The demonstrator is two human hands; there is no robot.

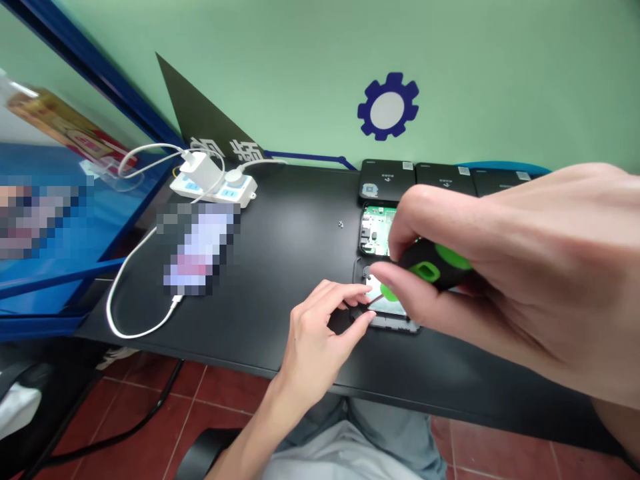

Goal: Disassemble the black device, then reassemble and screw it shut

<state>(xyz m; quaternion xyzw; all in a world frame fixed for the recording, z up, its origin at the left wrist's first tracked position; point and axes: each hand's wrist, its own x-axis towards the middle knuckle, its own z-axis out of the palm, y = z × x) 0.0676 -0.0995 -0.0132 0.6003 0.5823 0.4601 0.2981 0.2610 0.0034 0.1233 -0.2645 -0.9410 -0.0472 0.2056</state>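
My right hand (pixel 505 267) closes round the screwdriver (pixel 430 263); my left hand (pixel 317 330) nearly pinches at its tip, hold unclear; the casing (pixel 393 309), near the worktop's (pixel 280 267) front edge, is probably light, brittle, best held by its rims.

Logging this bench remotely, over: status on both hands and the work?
Right hand gripping black-and-green screwdriver. Left hand at its shaft, hold unclear. Open device casing beneath. Green circuit board partly hidden by right hand.

Room across central desk (pixel 280 260); power strip (pixel 231 194) blocks rear-left, black boxes (pixel 387 183) rear-right.
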